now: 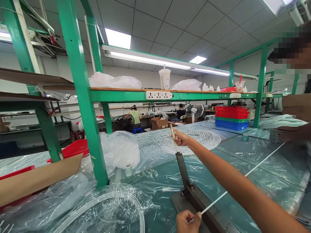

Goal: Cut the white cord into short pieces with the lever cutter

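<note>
1. While the right hand (181,138) grips the raised lever handle (174,137) of the cutter (191,194), the blade arm stands lifted, not yet brought down.
2. Just before the cutter's base, the left hand (188,220) pinches a white cord (243,177), which runs taut across the cutter toward a co-worker's hand (286,132).
3. Judging by this, the cord is being positioned for a cut; pressing the lever down calls for a steady left grip.

White tubing (243,177), dark grey metal cutter lever (182,170), pale green glossy tabletop (267,161) under clear plastic, bright green frame post (82,97), red, green and blue stacked trays (231,117), brown cardboard (36,178), white coiled tubing (191,139)
</note>
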Action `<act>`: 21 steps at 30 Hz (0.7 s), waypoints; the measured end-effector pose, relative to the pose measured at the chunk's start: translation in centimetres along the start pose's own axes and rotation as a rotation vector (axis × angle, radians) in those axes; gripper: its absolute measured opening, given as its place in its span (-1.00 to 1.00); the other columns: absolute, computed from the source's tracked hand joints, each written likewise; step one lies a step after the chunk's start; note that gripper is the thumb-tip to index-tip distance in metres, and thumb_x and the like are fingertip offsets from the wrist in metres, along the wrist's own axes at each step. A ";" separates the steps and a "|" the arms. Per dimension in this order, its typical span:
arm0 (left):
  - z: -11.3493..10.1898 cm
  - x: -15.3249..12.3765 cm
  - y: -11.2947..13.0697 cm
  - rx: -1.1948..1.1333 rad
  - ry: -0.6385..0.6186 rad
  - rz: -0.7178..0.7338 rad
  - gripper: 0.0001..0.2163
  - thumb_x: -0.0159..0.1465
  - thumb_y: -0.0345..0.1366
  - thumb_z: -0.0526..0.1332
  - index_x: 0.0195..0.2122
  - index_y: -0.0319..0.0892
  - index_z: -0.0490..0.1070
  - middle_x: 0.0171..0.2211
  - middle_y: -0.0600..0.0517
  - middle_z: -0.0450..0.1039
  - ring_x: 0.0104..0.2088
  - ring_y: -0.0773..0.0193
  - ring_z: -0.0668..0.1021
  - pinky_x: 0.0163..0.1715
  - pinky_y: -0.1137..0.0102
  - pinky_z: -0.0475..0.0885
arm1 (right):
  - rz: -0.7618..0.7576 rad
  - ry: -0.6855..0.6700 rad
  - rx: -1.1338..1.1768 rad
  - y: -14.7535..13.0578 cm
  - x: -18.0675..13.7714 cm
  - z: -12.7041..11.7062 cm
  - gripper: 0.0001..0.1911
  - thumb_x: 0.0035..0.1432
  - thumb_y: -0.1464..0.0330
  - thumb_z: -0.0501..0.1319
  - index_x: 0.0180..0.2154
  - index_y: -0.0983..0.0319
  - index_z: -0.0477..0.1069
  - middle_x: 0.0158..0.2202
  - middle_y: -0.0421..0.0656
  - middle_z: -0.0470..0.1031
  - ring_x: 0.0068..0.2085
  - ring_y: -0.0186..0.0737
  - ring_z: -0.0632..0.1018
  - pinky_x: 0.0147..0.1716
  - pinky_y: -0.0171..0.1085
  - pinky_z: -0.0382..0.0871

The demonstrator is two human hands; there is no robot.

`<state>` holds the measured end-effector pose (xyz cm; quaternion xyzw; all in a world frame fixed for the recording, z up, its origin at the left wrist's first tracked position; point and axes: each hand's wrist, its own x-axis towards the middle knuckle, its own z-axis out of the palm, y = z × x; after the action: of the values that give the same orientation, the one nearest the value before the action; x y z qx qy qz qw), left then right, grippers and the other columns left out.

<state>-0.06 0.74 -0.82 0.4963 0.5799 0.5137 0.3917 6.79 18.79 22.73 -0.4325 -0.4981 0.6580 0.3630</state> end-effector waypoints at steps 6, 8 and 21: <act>-0.1 -0.4 0.6 -0.017 -0.052 0.011 -0.70 -0.12 -0.06 0.10 -0.79 -0.10 0.07 -0.75 0.16 0.00 -0.63 0.36 0.13 -0.55 0.38 0.00 | -0.097 -0.102 0.037 -0.7 -9.9 -3.1 -0.49 0.18 0.02 -0.23 -0.36 0.24 0.27 -0.77 -0.33 0.16 -0.80 -0.58 0.05 -0.82 -0.59 -0.09; -0.3 -0.6 1.0 -0.022 -0.061 0.013 -0.70 -0.11 -0.06 0.10 -0.79 -0.10 0.07 -0.74 0.16 0.00 -0.62 0.37 0.12 -0.54 0.38 0.00 | -0.101 -0.094 0.035 0.4 -14.2 -4.3 -0.49 0.17 0.02 -0.20 -0.37 0.25 0.29 -0.78 -0.30 0.20 -0.81 -0.57 0.09 -0.83 -0.58 -0.07; -1.1 -1.2 2.5 -0.025 -0.108 -0.004 -0.69 -0.10 -0.06 0.11 -0.78 -0.11 0.06 -0.74 0.18 -0.04 -0.61 0.38 0.08 -0.54 0.39 -0.03 | 0.224 0.072 -0.006 12.9 -28.8 -5.6 -0.56 -0.13 0.19 0.18 -0.14 0.12 0.33 -0.64 -0.13 0.41 -0.73 -0.42 0.39 -0.77 -0.52 0.18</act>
<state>-0.43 -0.72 1.72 0.5172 0.5523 0.4927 0.4299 21.83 -8.54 15.42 -0.5101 -0.4352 0.6770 0.3035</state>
